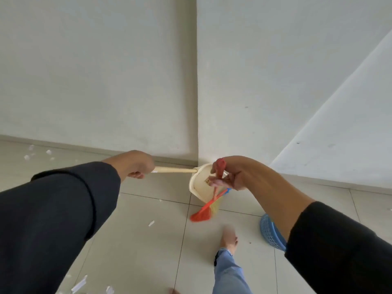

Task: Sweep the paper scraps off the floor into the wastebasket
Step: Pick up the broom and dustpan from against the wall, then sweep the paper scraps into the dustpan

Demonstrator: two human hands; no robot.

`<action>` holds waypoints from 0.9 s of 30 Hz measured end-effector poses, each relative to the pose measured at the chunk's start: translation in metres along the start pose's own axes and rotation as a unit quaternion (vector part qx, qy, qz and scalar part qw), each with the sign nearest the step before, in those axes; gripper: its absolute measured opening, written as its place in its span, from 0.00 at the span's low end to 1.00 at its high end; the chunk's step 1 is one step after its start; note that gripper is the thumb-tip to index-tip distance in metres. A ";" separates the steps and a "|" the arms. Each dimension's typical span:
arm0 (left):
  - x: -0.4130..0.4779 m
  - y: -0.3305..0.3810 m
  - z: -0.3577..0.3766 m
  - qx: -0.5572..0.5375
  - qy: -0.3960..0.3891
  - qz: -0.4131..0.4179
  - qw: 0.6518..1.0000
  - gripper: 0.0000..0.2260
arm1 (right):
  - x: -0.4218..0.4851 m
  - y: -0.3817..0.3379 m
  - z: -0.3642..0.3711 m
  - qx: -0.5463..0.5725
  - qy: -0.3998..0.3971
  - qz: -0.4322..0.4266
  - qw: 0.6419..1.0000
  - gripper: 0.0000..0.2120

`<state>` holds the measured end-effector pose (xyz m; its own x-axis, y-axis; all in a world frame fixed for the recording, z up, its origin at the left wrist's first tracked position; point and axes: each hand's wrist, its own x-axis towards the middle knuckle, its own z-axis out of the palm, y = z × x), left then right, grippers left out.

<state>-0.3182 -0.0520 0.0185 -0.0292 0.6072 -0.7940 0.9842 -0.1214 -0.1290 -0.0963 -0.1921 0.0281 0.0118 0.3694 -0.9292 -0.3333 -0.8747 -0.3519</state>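
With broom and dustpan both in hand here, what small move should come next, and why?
Probably carry both tools left toward the white paper scraps. The left hand grips the cream long-handled dustpan, the right hand the red-bristled broom, both near the wall corner; the blue mesh wastebasket stands right.

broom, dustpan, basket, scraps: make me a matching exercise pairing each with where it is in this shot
Things:
1. broom
2. dustpan
3. basket
4. scraps

Places:
A. on the floor under the right forearm
B. scattered on the tiles at far left
C. held by its pale handle in the left hand
D. hanging from the right hand, bristles down

Pairs: 1-D, 2-C, 3-A, 4-B
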 end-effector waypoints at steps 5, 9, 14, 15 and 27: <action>-0.012 -0.129 0.078 -0.254 -0.034 -0.088 0.963 0.12 | -0.007 0.063 0.078 -0.069 0.023 -0.046 0.996 0.06; -0.040 -0.201 0.136 -0.503 -0.015 -0.137 0.853 0.06 | -0.002 0.086 0.134 -0.143 0.028 -0.062 0.987 0.06; -0.077 -0.258 0.200 -0.653 -0.039 -0.135 0.744 0.02 | 0.003 0.114 0.170 -0.138 0.005 -0.107 0.985 0.06; -0.078 -0.266 0.212 -0.679 -0.040 -0.139 0.719 0.03 | 0.003 0.121 0.174 -0.117 -0.001 -0.115 0.986 0.06; -0.087 -0.286 0.288 -0.826 0.046 -0.223 0.515 0.12 | 0.063 0.170 0.220 -0.109 -0.061 -0.026 0.992 0.04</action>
<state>-0.6470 -0.2966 -0.0464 -0.3831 0.3293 -0.8630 -0.3095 0.8345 0.4559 -0.3598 -0.2479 -0.0653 -0.0952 0.4395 -0.8932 -0.1227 -0.8956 -0.4276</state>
